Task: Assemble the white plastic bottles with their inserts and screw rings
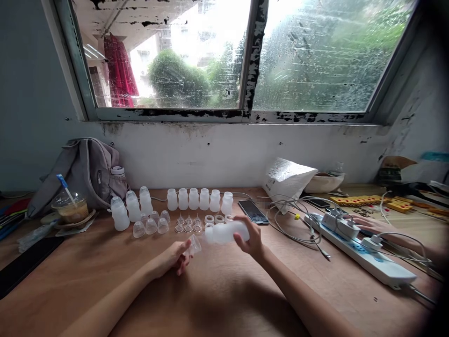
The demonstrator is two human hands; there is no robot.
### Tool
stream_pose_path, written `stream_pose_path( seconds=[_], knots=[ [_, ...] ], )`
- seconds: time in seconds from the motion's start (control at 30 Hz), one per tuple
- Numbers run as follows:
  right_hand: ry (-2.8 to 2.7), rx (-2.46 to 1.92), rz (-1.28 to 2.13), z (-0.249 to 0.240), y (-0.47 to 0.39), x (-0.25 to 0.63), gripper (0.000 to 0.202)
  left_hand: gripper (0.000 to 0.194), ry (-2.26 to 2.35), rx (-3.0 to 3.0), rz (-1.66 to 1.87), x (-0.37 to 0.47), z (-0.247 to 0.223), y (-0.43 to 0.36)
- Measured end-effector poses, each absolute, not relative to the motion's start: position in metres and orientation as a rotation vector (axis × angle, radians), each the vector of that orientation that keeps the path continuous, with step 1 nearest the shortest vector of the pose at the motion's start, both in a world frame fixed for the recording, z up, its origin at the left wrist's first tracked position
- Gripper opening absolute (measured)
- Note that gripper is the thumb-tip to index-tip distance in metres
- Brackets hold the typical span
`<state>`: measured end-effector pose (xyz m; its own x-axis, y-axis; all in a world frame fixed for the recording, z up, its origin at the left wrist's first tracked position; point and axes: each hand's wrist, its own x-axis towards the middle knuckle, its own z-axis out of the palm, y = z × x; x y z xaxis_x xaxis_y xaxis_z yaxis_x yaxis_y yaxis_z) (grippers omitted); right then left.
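Bare forearms (122, 292) stretch across the brown wooden tabletop (168, 311). At their ends, the left hand (178, 257) pinches a clear dome cap (195, 244) between thumb and fingers, while the right hand (251, 238) is wrapped around the base end of a frosted baby bottle (226, 232). That bottle lies sideways above the table, its neck pointing left, just beside the cap and apparently not touching it.

Both pieces look like light, smooth plastic; the bottle wall probably gives a little under a squeeze, and the thin cap may slip or dent. I'd hold the bottle around its body, leaving the neck free, and the cap lightly by its sides.

Beyond are clear teats (188, 226), white collar rings (219, 219) partly behind the right hand, and a group of spare dome caps (150, 227). Farther back stand three capped bottles (120, 215) and a row of six uncapped bottles (193, 200), then a gray backpack (86, 173) against the wall.
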<state>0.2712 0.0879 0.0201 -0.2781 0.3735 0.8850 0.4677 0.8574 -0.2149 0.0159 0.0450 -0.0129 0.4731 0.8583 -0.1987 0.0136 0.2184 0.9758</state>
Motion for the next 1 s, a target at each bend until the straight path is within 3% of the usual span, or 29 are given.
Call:
stream_pose_path(
  seconds=[0.2,0.67,0.8,1.0],
  knots=[
    [-1.765,-0.925,-0.035,0.024,0.097,0.284,0.018,0.054,0.955,1.270,0.951,0.005,-0.014,0.059],
    [-2.072,-0.946,-0.044,0.015,0.092,0.267,0.026,0.043,0.987,1.272,0.985,-0.004,-0.010,0.050],
    [-2.081,-0.968,-0.025,0.015,0.092,0.268,0.026,0.049,1.260,1.569,0.799,-0.044,-0.004,0.040],
    [-2.134,-0.966,0.006,0.016,0.090,0.262,0.024,0.050,2.123,1.959,0.445,-0.115,0.032,0.015]
  ],
)
